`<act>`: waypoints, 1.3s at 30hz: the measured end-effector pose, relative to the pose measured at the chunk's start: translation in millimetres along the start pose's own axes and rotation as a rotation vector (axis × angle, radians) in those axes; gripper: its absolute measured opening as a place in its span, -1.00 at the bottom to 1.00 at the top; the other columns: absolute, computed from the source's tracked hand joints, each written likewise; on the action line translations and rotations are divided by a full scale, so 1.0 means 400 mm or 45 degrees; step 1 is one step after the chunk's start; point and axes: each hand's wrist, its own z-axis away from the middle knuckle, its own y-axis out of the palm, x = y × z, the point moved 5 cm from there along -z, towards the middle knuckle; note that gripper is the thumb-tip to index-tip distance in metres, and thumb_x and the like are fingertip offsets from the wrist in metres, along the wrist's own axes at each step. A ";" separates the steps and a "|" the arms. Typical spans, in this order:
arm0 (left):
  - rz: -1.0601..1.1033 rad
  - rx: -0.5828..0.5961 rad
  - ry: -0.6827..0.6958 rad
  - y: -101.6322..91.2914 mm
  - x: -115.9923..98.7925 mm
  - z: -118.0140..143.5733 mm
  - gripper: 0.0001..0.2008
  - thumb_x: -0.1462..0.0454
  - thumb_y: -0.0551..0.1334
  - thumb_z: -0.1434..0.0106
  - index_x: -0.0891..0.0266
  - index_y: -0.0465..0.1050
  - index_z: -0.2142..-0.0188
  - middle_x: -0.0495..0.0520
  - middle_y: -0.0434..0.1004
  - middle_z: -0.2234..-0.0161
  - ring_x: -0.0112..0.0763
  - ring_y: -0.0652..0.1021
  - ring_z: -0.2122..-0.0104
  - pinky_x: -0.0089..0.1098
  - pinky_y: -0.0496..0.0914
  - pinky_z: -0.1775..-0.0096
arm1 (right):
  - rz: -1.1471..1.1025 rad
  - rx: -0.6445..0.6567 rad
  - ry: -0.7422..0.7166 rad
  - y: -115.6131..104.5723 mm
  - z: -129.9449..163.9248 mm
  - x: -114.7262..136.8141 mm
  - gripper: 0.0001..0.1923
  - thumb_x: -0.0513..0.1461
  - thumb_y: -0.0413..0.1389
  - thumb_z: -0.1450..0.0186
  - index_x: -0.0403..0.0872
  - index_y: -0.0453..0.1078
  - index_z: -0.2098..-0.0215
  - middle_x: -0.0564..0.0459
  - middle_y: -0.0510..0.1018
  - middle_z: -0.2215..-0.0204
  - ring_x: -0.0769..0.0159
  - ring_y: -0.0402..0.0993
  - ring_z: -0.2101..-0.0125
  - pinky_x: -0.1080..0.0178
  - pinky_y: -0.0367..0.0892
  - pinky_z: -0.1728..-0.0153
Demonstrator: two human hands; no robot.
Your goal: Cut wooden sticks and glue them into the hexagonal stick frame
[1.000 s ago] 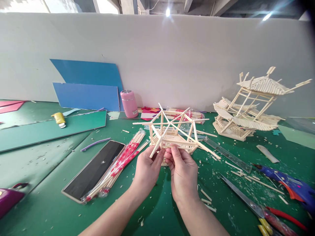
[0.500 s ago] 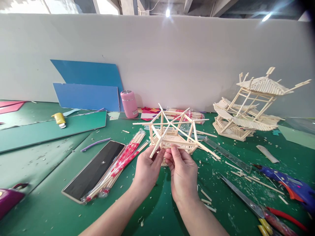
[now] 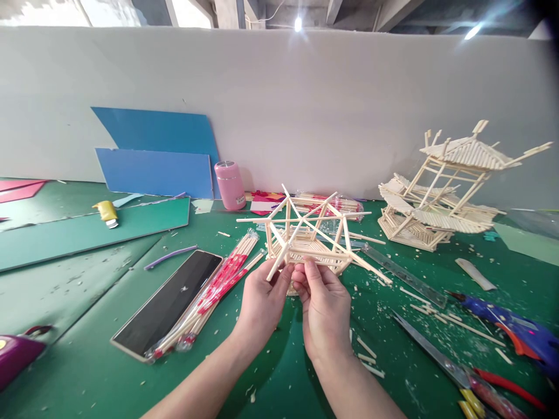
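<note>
While steadying the chopstick frame above the green mat, left hand and right hand both pinched on its near edge at six o'clock, presumably aligning a joint; finished pavilion model at two o'clock.

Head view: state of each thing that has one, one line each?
Left hand: gripping the stick frame.
Right hand: gripping the stick frame.
Stick frame: held up off the table, unfinished, sticks poking out.
Stick pagoda: standing on the table, roofed.
Pink bottle: upright, lid on.
Chopstick pack: lying flat, wrapped.
Phone: flat, screen dark.
Glue gun: lying on its side.
</note>
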 end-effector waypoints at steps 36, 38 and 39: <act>-0.035 -0.002 0.098 0.000 -0.008 0.003 -0.80 0.29 0.13 -0.20 0.26 0.52 0.26 0.05 0.55 0.36 -0.33 0.49 0.35 -0.44 0.36 0.32 | 0.066 0.045 -0.079 0.000 0.002 0.003 -0.86 -0.20 0.27 0.00 -0.10 0.47 0.49 0.19 0.48 0.65 0.54 0.32 0.60 0.47 0.28 0.55; -0.041 -0.007 0.109 -0.001 -0.012 0.003 -0.80 0.30 0.13 -0.20 0.25 0.52 0.26 0.04 0.56 0.37 -0.34 0.50 0.36 -0.46 0.35 0.32 | 0.066 0.038 -0.076 -0.001 0.003 0.001 -0.87 -0.20 0.27 0.00 -0.09 0.47 0.50 0.19 0.48 0.65 0.55 0.33 0.60 0.47 0.29 0.53; -0.044 -0.009 0.113 -0.001 -0.014 0.003 -0.80 0.30 0.13 -0.20 0.25 0.52 0.26 0.03 0.56 0.37 -0.35 0.50 0.37 -0.46 0.35 0.33 | 0.063 0.032 -0.074 -0.002 0.003 0.001 -0.87 -0.20 0.27 0.00 -0.09 0.48 0.50 0.20 0.48 0.66 0.55 0.34 0.60 0.47 0.30 0.53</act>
